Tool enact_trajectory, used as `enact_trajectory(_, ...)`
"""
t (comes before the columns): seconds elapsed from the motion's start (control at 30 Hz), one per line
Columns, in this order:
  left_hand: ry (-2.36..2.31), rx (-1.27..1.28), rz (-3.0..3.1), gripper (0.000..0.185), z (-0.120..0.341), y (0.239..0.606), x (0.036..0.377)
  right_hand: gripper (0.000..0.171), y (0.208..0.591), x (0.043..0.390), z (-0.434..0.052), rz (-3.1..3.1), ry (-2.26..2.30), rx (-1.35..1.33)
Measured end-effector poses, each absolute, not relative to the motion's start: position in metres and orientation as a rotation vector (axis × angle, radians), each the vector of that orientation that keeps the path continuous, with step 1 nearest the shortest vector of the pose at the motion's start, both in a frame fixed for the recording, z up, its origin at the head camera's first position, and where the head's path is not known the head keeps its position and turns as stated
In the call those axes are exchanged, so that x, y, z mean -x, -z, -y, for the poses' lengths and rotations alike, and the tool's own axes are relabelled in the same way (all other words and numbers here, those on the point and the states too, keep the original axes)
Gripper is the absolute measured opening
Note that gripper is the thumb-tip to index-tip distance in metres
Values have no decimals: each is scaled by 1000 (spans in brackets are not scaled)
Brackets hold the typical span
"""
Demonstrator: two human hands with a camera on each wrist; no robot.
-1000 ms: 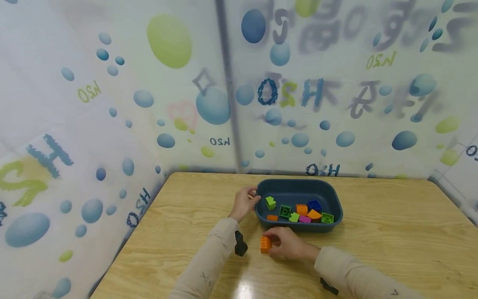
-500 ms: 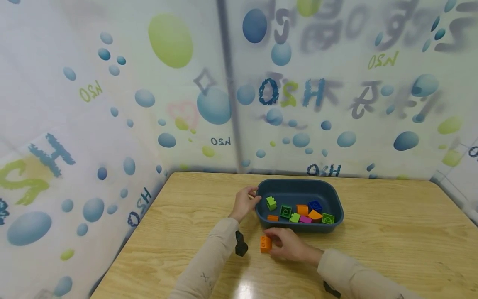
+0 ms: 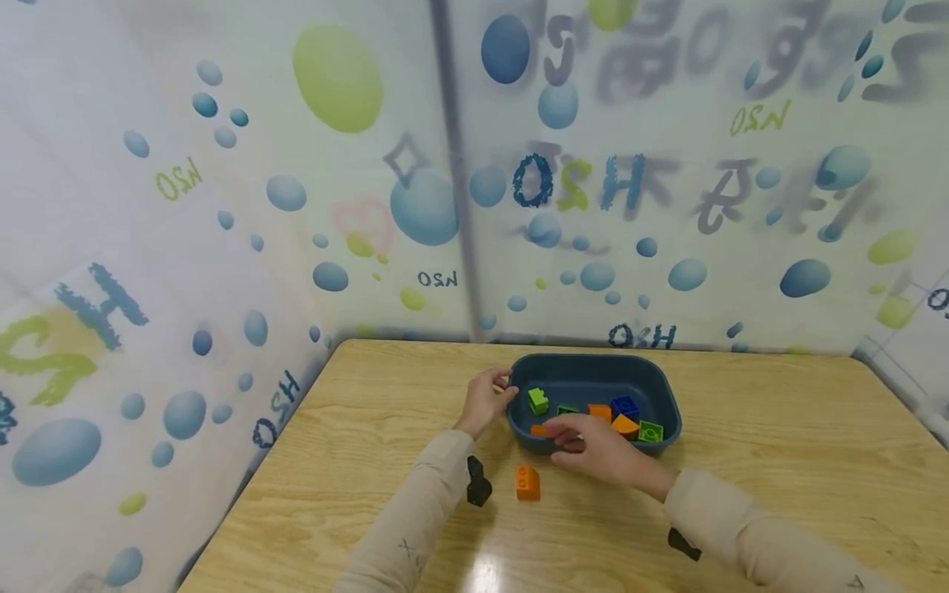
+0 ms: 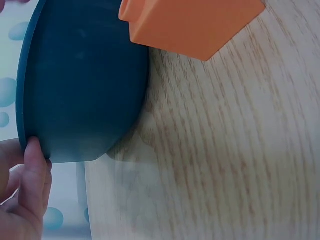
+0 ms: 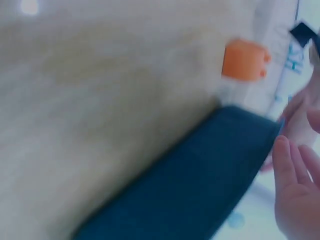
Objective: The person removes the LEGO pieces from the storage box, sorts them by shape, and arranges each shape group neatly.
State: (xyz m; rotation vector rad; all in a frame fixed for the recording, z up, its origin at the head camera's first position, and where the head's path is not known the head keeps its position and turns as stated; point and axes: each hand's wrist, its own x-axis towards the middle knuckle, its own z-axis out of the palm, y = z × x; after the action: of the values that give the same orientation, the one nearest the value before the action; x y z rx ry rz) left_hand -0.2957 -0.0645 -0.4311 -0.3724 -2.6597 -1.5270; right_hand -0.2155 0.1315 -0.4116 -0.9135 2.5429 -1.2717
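- Left hand (image 3: pixel 485 401): grips the left end of the dark blue tub (image 3: pixel 593 372), thumb curled over its rim; the left wrist view shows fingers (image 4: pixel 31 172) pressed to the tub's outer wall.
- Right hand (image 3: pixel 596 445): reaches over the tub's near rim above the bricks inside, fingers loosely bent; whether it pinches a brick cannot be told.
- Orange brick (image 3: pixel 528 483): lies alone on the wooden table (image 3: pixel 778 461), just in front of the tub, apart from both hands.
- Tub contents: light green brick (image 3: pixel 538 401), blue brick (image 3: pixel 624 407), green brick (image 3: pixel 650 431), further orange pieces.
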Motion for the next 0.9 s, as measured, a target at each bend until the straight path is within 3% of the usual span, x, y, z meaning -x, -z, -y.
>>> enact_trajectory(0.9,1569,359,2650,31,64,434,296,30,428,280,-147,-2787,1129,653)
